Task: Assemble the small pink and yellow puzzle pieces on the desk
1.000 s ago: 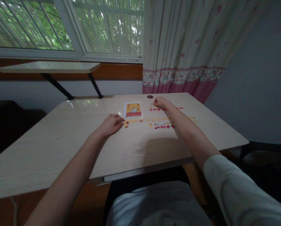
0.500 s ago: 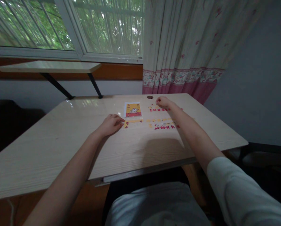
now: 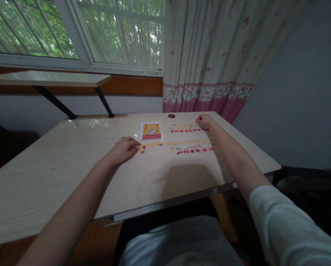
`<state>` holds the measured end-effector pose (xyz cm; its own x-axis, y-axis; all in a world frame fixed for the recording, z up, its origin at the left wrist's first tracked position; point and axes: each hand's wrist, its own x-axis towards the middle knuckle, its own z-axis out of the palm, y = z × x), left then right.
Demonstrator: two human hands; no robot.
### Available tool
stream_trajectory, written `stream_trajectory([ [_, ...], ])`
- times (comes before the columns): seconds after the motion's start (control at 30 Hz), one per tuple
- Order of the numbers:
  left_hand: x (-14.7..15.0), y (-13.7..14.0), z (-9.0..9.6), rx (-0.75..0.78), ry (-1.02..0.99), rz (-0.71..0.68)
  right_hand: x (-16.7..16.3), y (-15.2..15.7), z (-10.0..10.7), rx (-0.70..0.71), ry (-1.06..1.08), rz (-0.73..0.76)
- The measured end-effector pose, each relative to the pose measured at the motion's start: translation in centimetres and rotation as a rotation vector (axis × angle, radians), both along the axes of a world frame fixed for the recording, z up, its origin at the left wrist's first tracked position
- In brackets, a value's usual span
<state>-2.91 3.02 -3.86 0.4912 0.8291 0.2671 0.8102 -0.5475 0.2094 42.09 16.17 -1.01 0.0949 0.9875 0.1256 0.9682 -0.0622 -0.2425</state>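
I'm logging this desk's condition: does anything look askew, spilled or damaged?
Nothing stands out: the picture card lies flat, the red pieces sit in two rows, and no spill shows on the desk. Damage to pieces this small can't be judged.

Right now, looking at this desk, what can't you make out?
All in the head view:
Whether the right hand pinches anything: too small.
How the left hand meets the nearest yellow pieces: its fingers cover the contact.
Whether the far red row runs on: the right forearm is in front.
The picture card's finer details: too small.
The shelf's left end: cut off by the left edge.
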Motion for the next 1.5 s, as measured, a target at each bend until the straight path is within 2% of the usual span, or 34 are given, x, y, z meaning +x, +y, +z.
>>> stream_trajectory([
  [0.13,0.0,0.0,0.1,0.005,0.018,-0.001,0.9,-0.2,-0.1,-0.053,-0.005,0.016],
  [0.53,-0.1,0.2,-0.1,0.002,0.060,0.005,0.6,-0.3,-0.4,-0.160,-0.049,0.086],
  [0.77,-0.1,0.2,0.0,0.004,0.050,-0.008,-1.4,-1.1,0.3,-0.156,-0.070,0.088],
  [0.97,0.0,0.1,0.1,0.006,0.028,0.007,-3.0,-1.3,0.5,-0.219,-0.020,0.161],
  [1.5,-0.1,0.2,-0.1,0.014,0.006,-0.015,-3.2,-1.4,0.6,-0.231,0.068,0.201],
])
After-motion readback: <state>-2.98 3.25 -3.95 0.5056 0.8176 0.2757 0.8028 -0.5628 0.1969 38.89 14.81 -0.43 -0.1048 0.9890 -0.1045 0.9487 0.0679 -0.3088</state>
